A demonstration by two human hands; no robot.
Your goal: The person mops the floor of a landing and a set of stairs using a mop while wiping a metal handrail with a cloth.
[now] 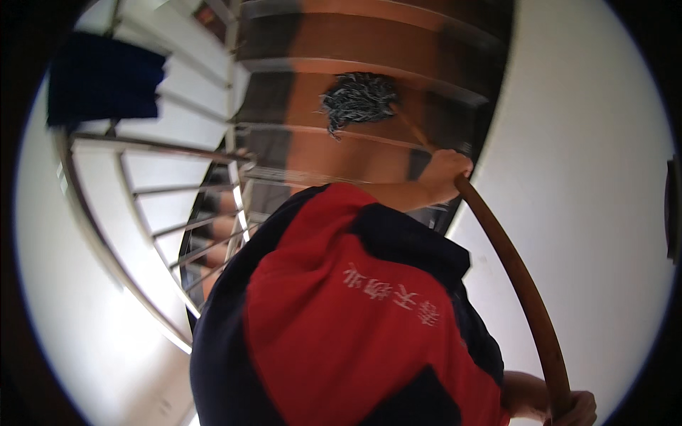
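Note:
A mop with a brown wooden handle [514, 271] slants along my right side, its far end at the stairs ahead. My left hand [447, 169] reaches across in front of me and grips the handle's lower part. Low at the right, my right hand [575, 410] is wrapped around the upper part, partly cut off by the picture's edge. The grey string mop head [359, 101] lies spread on a brown stair step [314, 101], near that step's edge. My red and dark blue shirt, which bears writing, covers much of the lower view.
Metal railings [160, 144] run along the left side of the stairs. A dark blue cloth [106, 80] hangs over the railing at the upper left. A white wall [581, 138] stands close on the right. Further steps [218, 223] show through the railing bars.

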